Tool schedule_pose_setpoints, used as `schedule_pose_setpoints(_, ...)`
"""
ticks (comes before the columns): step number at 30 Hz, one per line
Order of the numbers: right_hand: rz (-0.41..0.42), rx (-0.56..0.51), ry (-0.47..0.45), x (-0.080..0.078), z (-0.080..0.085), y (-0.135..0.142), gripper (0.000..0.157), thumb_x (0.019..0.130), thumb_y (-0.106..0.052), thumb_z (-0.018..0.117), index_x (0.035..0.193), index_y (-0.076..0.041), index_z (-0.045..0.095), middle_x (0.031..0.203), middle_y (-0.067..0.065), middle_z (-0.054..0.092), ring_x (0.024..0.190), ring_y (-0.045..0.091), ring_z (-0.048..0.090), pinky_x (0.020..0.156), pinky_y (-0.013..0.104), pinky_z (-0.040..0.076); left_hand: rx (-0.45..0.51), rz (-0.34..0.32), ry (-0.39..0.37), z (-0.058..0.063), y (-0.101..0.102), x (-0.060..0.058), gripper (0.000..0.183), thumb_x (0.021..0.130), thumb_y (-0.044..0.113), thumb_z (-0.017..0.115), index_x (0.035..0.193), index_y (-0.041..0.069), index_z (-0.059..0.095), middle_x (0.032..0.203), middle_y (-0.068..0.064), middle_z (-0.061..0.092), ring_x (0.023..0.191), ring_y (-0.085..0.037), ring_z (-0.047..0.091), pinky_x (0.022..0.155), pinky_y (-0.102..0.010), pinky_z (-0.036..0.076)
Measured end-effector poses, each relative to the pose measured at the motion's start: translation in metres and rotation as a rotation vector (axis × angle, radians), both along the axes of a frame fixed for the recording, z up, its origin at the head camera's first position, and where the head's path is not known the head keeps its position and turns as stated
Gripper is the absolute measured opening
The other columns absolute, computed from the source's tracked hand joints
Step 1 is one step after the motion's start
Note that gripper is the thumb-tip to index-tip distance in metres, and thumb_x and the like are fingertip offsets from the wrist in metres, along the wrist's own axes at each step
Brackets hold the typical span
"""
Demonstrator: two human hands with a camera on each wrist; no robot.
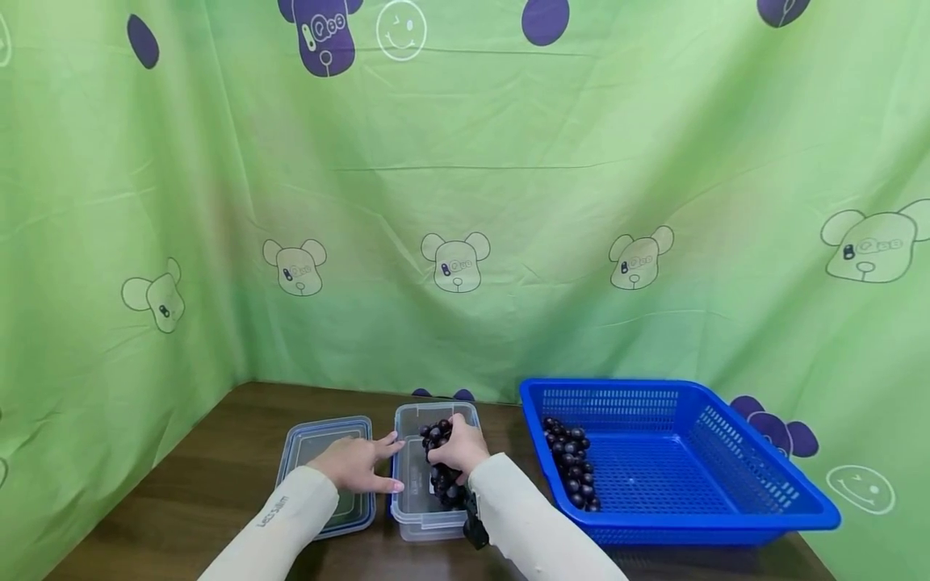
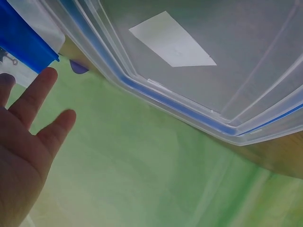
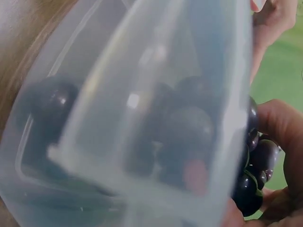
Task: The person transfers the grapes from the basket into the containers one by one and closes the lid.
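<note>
A bunch of dark grapes (image 1: 445, 484) hangs partly in a clear plastic container (image 1: 416, 492) at the middle of the table. My right hand (image 1: 465, 446) grips the bunch from above, thumb and fingers curled round it. In the right wrist view the cloudy container wall (image 3: 156, 118) covers part of the grapes (image 3: 248, 194); the right hand (image 3: 289, 137) shows beside them. My left hand (image 1: 354, 464), fingers spread, reaches over the lid to the container's left edge; whether it touches is hard to tell. The blue-sealed clear lid (image 1: 350, 516) lies left of the container.
A blue plastic basket (image 1: 726, 520) stands at the right, with another bunch of dark grapes (image 1: 570, 464) along its left side. Under everything is a brown wooden table (image 1: 196, 484). A green patterned cloth (image 1: 545, 323) hangs behind and at the sides.
</note>
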State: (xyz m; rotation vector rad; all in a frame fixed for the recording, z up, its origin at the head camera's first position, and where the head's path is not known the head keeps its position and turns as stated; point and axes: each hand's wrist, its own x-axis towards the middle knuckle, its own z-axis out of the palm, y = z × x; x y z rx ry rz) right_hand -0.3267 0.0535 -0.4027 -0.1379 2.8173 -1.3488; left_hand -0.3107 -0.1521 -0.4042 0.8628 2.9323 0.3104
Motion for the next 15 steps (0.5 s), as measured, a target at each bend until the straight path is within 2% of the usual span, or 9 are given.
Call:
schedule_pose_setpoints(4, -0.001, 0.007, -0.009, -0.0003, -0.0022, -0.0005, 0.045, 0.065, -0.002, 0.075, 0.102, 0.000, 0.049, 0.096, 0.025, 0.055, 0.075, 0.039, 0.063, 0.036, 0.036, 0.050, 0.016, 0.014, -0.024, 0.0003, 0.0006, 0.0008, 0.072, 0.085, 0.055, 0.063, 0.141, 0.012, 0.049, 0.147, -0.008, 0.043, 0.102, -0.031, 0.064, 0.075, -0.039, 0.053)
schedule_pose_setpoints(9, -0.010, 0.022, -0.001, -0.0003, -0.0037, -0.0003, 0.043, 0.065, -0.001, 0.075, 0.100, 0.001, 0.049, 0.095, 0.025, 0.055, 0.074, 0.039, 0.062, 0.035, 0.036, 0.050, 0.021, 0.021, -0.031, -0.0003, 0.0018, 0.0009, 0.072, 0.085, 0.055, 0.063, 0.141, 0.013, 0.049, 0.147, -0.007, 0.043, 0.094, -0.026, 0.065, 0.071, -0.037, 0.053)
schedule_pose_setpoints(13, -0.047, 0.070, 0.001, -0.0002, -0.0037, -0.0019, 0.039, 0.068, -0.001, 0.073, 0.097, 0.004, 0.048, 0.091, 0.027, 0.055, 0.075, 0.040, 0.062, 0.034, 0.035, 0.049, 0.030, 0.011, -0.045, -0.0002, 0.0012, 0.0006, 0.072, 0.086, 0.055, 0.063, 0.142, 0.012, 0.048, 0.148, -0.008, 0.042, 0.103, -0.030, 0.063, 0.075, -0.039, 0.053)
schedule_pose_setpoints(15, -0.064, 0.131, 0.018, 0.0004, -0.0027, -0.0037, 0.036, 0.070, -0.003, 0.071, 0.096, 0.007, 0.047, 0.089, 0.029, 0.055, 0.077, 0.041, 0.061, 0.037, 0.037, 0.051, 0.040, 0.009, -0.056, 0.0003, 0.0005, 0.0006, 0.072, 0.086, 0.054, 0.063, 0.142, 0.012, 0.048, 0.148, -0.009, 0.041, 0.107, -0.033, 0.061, 0.077, -0.040, 0.053)
